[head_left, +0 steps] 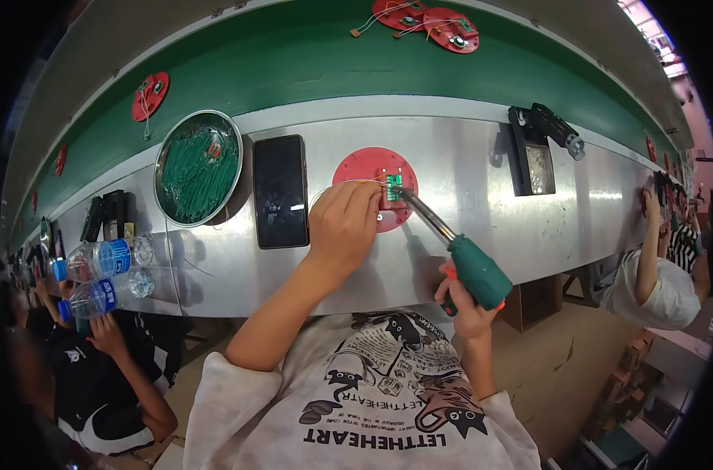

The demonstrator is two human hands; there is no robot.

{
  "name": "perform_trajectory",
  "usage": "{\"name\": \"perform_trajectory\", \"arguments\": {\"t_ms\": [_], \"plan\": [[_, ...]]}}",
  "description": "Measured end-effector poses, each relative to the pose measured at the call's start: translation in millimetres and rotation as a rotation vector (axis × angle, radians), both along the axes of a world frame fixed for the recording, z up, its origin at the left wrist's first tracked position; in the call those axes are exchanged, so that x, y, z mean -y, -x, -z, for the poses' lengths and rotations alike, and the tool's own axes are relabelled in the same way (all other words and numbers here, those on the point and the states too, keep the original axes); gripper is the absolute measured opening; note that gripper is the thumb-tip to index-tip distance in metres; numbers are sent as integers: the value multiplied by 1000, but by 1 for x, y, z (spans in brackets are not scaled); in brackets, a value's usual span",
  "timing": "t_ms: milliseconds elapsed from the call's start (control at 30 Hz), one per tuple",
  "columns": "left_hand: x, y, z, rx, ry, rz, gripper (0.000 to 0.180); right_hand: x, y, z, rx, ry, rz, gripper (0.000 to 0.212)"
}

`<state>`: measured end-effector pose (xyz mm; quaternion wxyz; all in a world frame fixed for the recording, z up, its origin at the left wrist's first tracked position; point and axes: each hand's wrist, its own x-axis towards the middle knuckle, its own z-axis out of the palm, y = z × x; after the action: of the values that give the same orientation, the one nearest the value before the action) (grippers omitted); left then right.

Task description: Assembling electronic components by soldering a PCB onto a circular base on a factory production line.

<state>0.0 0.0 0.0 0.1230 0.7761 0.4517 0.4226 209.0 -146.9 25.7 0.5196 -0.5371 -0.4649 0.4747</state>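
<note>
A round red plastic disc [355, 165] lies on the metal bench in front of me, carrying a small green circuit board [394, 181]. Over the disc's left part, my left hand [345, 222] pinches a thin pale wire [363, 182] that runs to the board; the fingertips partly hide it. My right hand [472, 317] is wrapped round the handle of a green soldering gun [480, 272]. Its metal barrel slants up and left, with the tip at the board beside my left fingertips. Whether the tip touches the board, I cannot tell.
Left of my hand lies a black phone [281, 192], then a metal bowl of green wires [198, 172]. Two plastic bottles [98, 260] lie farther left. A black soldering stand [533, 153] sits to the right. Red discs [453, 31] rest on the green belt [294, 74]. Other people work at both sides.
</note>
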Motion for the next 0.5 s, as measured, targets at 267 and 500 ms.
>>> {"name": "perform_trajectory", "arguments": {"t_ms": [267,500], "plan": [[3,-5,1,33,-35,1,11,9,-3,1,-7,-63,70,35],[6,-1,-2,24,-29,23,17,7,2,0,16,-53,39,34]]}}
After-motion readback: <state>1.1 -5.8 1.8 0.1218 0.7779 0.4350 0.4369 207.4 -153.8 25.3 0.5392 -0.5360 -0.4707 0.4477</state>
